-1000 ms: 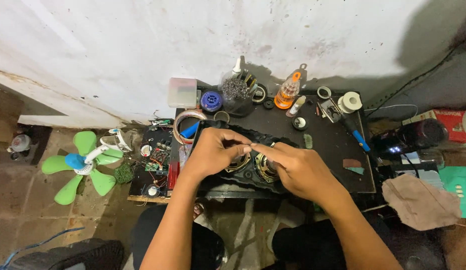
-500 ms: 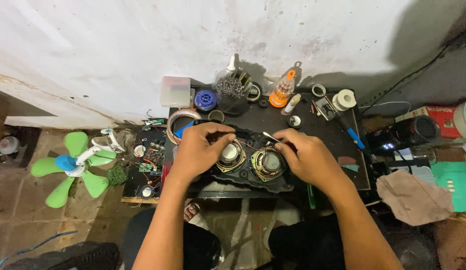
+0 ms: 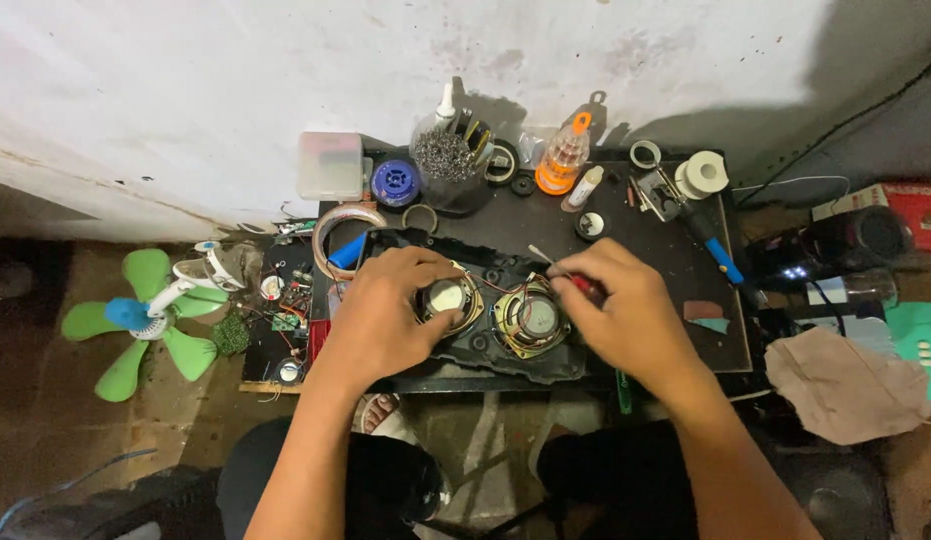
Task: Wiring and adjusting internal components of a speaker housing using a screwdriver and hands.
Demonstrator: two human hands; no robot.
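Note:
A black plastic speaker housing (image 3: 506,355) lies on the small dark worktable (image 3: 646,235), with two round speaker drivers in it. My left hand (image 3: 386,315) rests on the housing's left side, fingers curled around the left speaker (image 3: 448,298). My right hand (image 3: 626,310) sits at the right speaker (image 3: 531,320) and grips a red-handled screwdriver (image 3: 576,280), its thin metal shaft pointing up and left over the housing. Thin red wires run between the two speakers.
Along the table's back edge stand a blue solder spool (image 3: 396,182), a cup of tools (image 3: 448,165), an orange-capped bottle (image 3: 564,160) and tape rolls (image 3: 701,175). A blue-handled soldering iron (image 3: 721,255) lies at right. A green fan blade (image 3: 136,320) and circuit boards (image 3: 286,310) lie left; crumpled paper (image 3: 846,385) right.
My two hands, which were close together over the middle of the housing, have moved apart. Both speakers now show between them. The view has shifted slightly.

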